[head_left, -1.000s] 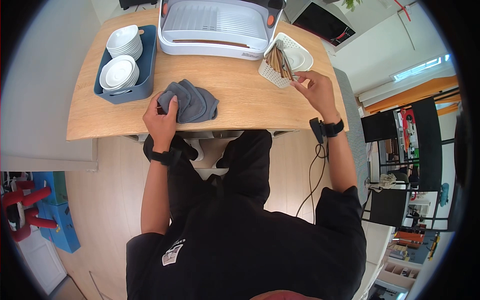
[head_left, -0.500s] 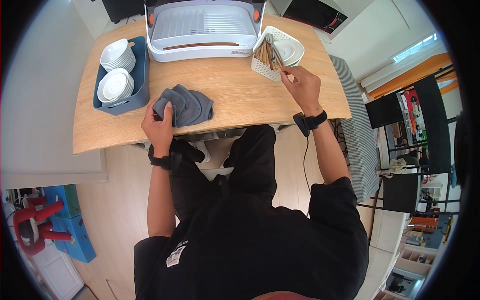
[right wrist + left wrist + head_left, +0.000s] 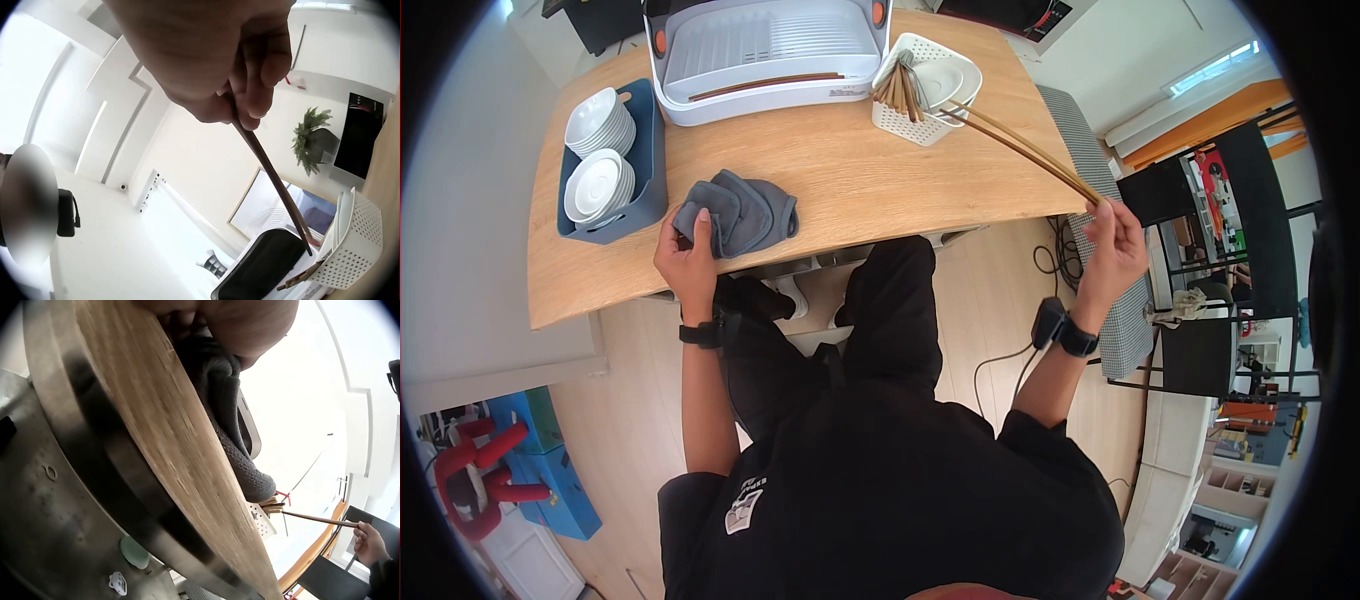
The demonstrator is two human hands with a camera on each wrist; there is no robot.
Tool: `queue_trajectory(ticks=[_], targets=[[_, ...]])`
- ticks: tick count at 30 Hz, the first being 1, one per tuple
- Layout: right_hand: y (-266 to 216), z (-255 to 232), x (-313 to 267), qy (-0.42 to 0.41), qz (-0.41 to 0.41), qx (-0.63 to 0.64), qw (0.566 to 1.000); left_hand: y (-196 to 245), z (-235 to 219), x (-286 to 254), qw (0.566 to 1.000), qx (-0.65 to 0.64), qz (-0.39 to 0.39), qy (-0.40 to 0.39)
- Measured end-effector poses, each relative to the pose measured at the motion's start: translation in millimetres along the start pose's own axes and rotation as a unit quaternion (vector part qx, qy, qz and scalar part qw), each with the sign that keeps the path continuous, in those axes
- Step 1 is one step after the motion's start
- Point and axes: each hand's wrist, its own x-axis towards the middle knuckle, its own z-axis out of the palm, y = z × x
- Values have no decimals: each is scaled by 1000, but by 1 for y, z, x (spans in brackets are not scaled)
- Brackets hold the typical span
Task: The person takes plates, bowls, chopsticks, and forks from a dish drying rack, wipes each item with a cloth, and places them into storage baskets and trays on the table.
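My right hand (image 3: 1112, 245) pinches the ends of a pair of brown chopsticks (image 3: 1040, 156), out past the table's right side. Their far tips reach over the rim of the white perforated basket (image 3: 925, 130), which holds white dishes, forks and a bundle of wooden-handled utensils (image 3: 898, 92). In the right wrist view the chopsticks (image 3: 275, 178) slant down from the fingers toward the basket (image 3: 356, 250). My left hand (image 3: 688, 262) grips the left end of a bunched grey cloth (image 3: 745, 215) near the table's front edge; the left wrist view shows the cloth (image 3: 228, 419) close up.
A blue bin (image 3: 650, 150) with stacked white bowls (image 3: 600, 120) and small plates stands at the table's left. At the back is a white dish rack (image 3: 775, 60) with chopsticks on its front ledge. A checkered-cloth surface (image 3: 1125, 320) lies right of the table.
My right hand has moved right and away from the basket, drawing the chopsticks out from it. My left hand still grips the cloth. The head view has shifted.
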Motion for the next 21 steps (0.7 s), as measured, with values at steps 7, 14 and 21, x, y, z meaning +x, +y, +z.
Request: queue_trajectory(ticks=[7, 14, 21], targets=[[24, -25, -41, -50, 160, 293, 941, 16, -5, 0, 973, -180, -147, -3], [6, 71, -124, -188, 309, 408, 839, 28, -7, -43, 823, -497, -260, -94], [-11, 116, -171, -303, 334, 286, 845, 36, -3, -73, 830, -469, -280, -114]])
